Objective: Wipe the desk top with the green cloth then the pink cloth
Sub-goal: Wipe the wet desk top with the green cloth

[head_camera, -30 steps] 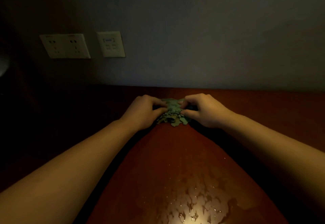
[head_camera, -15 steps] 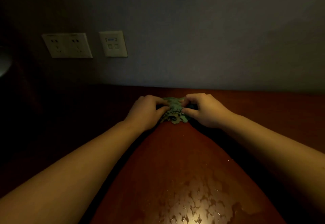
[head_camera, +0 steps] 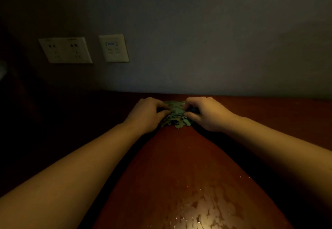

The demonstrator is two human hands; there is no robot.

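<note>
A crumpled green cloth (head_camera: 175,116) lies on the reddish-brown desk top (head_camera: 179,157) near the back wall. My left hand (head_camera: 146,114) grips its left side with curled fingers. My right hand (head_camera: 208,113) pinches its right side between thumb and fingers. The cloth is bunched between both hands and pressed against the desk. No pink cloth is in view.
Wet streaks (head_camera: 206,214) glisten on the desk near the front edge. A double power socket (head_camera: 65,50) and a smaller wall plate (head_camera: 114,48) sit on the grey wall at the left. The left part of the scene is very dark.
Both hands and the bunched green cloth have stayed almost in place near the wall. The view has shifted slightly.
</note>
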